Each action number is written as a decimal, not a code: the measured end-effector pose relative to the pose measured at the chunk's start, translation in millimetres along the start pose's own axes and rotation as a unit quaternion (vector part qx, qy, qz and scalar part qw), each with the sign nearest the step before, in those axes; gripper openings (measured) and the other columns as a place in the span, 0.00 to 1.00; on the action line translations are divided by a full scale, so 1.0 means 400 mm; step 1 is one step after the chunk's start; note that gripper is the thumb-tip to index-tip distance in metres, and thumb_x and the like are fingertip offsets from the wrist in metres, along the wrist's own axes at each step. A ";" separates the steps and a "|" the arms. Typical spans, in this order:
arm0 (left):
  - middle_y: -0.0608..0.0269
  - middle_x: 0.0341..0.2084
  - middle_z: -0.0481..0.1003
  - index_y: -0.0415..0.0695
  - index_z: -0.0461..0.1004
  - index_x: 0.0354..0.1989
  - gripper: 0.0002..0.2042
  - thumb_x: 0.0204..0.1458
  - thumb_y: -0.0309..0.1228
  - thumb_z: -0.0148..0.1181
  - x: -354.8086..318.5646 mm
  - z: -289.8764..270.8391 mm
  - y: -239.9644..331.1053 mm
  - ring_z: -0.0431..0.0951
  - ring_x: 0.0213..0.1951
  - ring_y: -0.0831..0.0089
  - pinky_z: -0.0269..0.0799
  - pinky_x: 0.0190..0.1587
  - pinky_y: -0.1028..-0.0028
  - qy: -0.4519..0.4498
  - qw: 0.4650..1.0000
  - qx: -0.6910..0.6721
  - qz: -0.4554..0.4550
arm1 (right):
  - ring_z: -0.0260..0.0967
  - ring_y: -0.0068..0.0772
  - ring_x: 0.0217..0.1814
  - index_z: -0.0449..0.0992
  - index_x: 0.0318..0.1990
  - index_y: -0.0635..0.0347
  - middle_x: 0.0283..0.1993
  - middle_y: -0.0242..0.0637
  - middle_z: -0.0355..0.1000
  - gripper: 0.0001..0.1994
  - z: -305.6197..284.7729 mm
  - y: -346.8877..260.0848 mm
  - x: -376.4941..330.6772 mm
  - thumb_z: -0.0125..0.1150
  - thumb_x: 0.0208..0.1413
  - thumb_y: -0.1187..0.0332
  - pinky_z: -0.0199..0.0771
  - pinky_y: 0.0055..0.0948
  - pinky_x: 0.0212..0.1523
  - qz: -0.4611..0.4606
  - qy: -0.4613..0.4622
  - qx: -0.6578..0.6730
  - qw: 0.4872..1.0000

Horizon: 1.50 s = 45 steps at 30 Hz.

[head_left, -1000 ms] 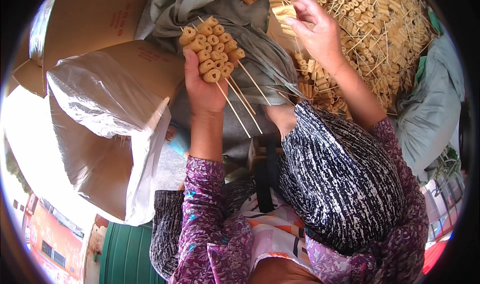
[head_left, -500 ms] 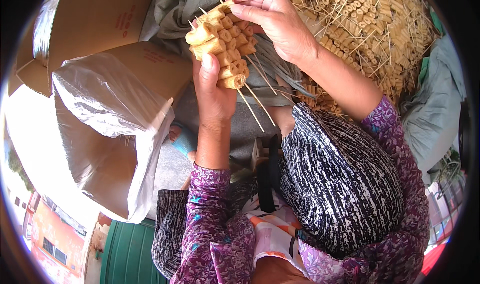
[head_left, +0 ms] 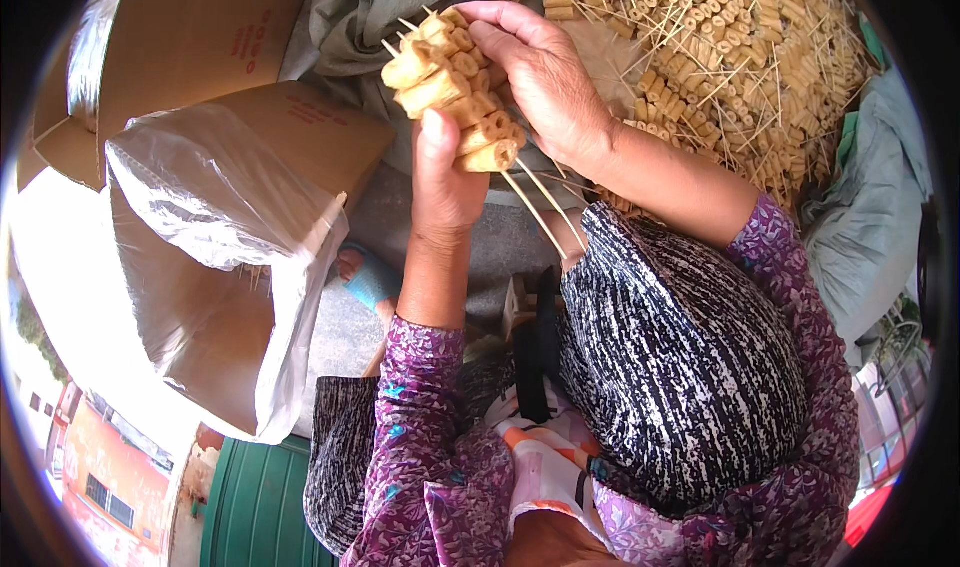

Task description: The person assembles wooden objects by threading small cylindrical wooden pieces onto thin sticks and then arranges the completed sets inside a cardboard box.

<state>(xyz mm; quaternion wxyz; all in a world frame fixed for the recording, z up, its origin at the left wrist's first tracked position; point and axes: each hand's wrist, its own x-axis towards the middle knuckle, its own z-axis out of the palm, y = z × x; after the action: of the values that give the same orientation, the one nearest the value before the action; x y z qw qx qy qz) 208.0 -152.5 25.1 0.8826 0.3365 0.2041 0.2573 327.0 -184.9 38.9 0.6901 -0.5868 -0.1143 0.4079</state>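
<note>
A bunch of skewers threaded with short, tan, hollow tube-shaped pieces (head_left: 440, 89) is gripped in my left hand (head_left: 445, 182), its thumb lying along the near pieces. Thin pointed tips poke out at the far end, and bare sticks (head_left: 540, 212) trail toward my lap. My right hand (head_left: 550, 77) curls round the bunch's right side; its fingertips touch the far pieces and are partly hidden behind them. A large heap of similar skewers (head_left: 740, 67) spreads at the far right.
On the left stands a cardboard box (head_left: 330, 132) with a clear plastic liner (head_left: 215, 187) over its rim; some stick tips show inside. Grey-green sacking (head_left: 865, 207) borders the heap. A patterned cloth (head_left: 690, 367) covers my knee. A green ribbed container (head_left: 265, 507) is at lower left.
Both hands have shifted slightly right with the bunch. My right hand has slid nearer along its side, and fewer bare sticks show below.
</note>
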 end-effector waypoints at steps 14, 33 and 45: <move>0.42 0.54 0.62 0.25 0.44 0.68 0.57 0.38 0.50 0.73 0.034 0.115 0.165 0.65 0.58 0.54 0.62 0.62 0.65 0.057 0.878 0.394 0.264 | 0.73 0.38 0.53 0.67 0.57 0.67 0.52 0.44 0.72 0.23 -0.037 -0.076 -0.036 0.50 0.62 0.57 0.73 0.37 0.54 -0.218 -0.215 -0.042 0.951; 0.55 0.38 0.75 0.30 0.67 0.55 0.35 0.50 0.51 0.61 -0.264 -0.122 0.810 0.76 0.35 0.76 0.75 0.36 0.79 0.008 0.870 0.460 -0.176 | 0.71 0.39 0.48 0.75 0.21 0.59 0.25 0.34 0.69 0.07 0.420 -0.402 -0.116 0.57 0.41 0.67 0.48 0.72 0.65 -0.624 -0.385 -0.621 0.276; 0.49 0.45 0.77 0.43 0.70 0.55 0.33 0.44 0.53 0.61 -0.139 -0.221 0.406 0.77 0.47 0.54 0.73 0.53 0.63 -0.008 0.489 0.866 -0.103 | 0.72 0.42 0.54 0.79 0.41 0.58 0.40 0.33 0.76 0.10 0.268 -0.377 -0.135 0.65 0.49 0.74 0.52 0.61 0.67 -0.612 -0.307 -0.582 0.438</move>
<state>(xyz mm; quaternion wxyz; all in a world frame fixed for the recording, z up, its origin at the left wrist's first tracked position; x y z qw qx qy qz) 65.7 -38.2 87.9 0.1683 0.9100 0.3501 -0.1449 288.8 -142.4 223.0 0.1755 -0.4637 -0.8587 -0.1298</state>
